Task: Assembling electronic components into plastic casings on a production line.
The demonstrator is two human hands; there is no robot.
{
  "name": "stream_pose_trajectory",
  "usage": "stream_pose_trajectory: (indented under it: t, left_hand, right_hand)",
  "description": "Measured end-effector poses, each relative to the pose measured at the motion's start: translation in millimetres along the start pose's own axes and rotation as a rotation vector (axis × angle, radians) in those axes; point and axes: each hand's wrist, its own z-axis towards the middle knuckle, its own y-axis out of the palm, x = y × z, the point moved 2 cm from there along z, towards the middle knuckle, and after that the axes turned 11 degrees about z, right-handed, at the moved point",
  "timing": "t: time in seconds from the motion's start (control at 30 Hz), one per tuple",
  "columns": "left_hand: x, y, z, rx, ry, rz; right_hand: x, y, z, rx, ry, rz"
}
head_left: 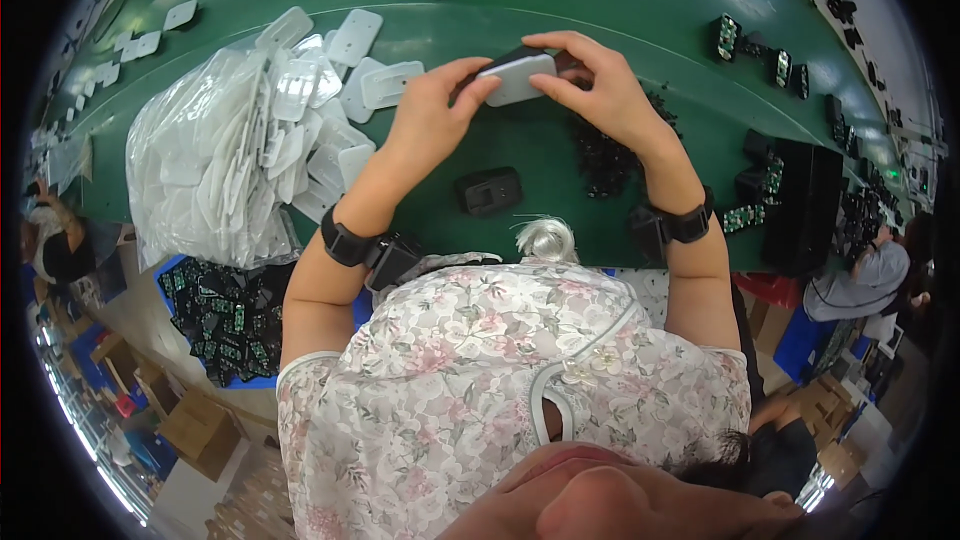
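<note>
Above the green table, both hands hold a white plastic plate [520, 80] against a black plastic casing [508, 59]. My left hand [437, 112] pinches the left end between thumb and fingers. At the other end, my right hand [607, 88] has its thumb on the plate's face and its fingers round the back edge. Much of the casing is hidden behind the plate. A second black casing [489, 191] lies on the table below my hands. Small black parts [604, 158] lie in a heap under my right wrist.
Left of my arms, a transparent bag [190, 165] spills white plates [357, 36]. Below it stands a blue bin [255, 382] of black parts with green circuit boards. To the right are a black box [803, 205] and a row of circuit-board parts [781, 68]. Other people sit nearby.
</note>
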Motion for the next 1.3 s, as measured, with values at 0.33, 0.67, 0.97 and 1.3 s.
stream_pose_trajectory:
  t: [0.33,0.67,0.97,1.3]
  left_hand:
    - [-2,-28,-4,0.192,0.155,0.196]
    - [-45,-90,10,0.208,0.231,1.123]
    - [-42,-93,14,0.287,0.189,1.010]
    - [-11,-91,-2,0.544,0.150,0.726]
  right_hand:
    - [2,-8,12,0.060,-0.026,0.002]
    - [45,-95,83,0.340,0.266,0.118]
    - [48,-111,96,0.392,0.351,-0.161]
    - [42,-100,75,0.326,0.035,-0.336]
